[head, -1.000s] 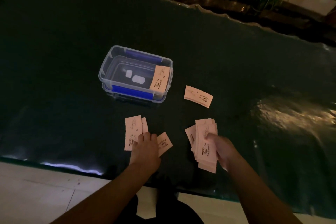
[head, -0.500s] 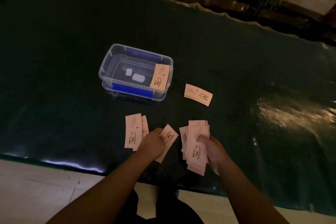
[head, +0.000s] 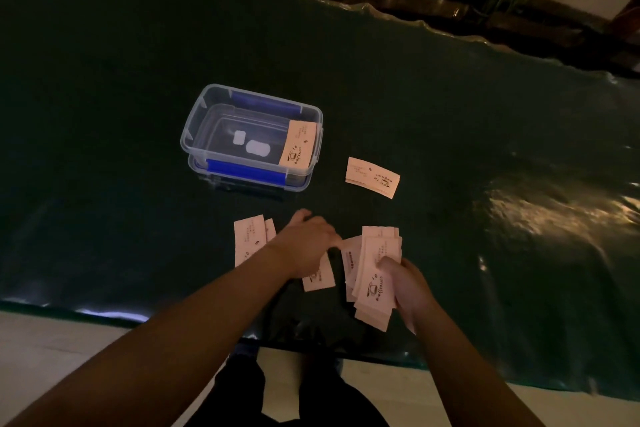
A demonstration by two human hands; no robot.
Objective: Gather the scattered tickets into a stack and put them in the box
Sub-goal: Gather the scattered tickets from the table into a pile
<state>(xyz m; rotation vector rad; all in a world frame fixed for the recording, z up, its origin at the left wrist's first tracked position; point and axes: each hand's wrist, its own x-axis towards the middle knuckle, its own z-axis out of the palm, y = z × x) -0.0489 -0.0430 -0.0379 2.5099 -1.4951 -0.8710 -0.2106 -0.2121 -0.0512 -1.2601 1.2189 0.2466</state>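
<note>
My right hand (head: 405, 282) pinches the gathered stack (head: 375, 274) — my left hand (head: 306, 246) grips one ticket (head: 318, 279) to add.

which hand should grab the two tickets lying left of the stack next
Left. The left hand is right beside the two tickets and holds only one ticket, about to join the stack. The right hand is busy gripping the stack and sits farther away.
</note>
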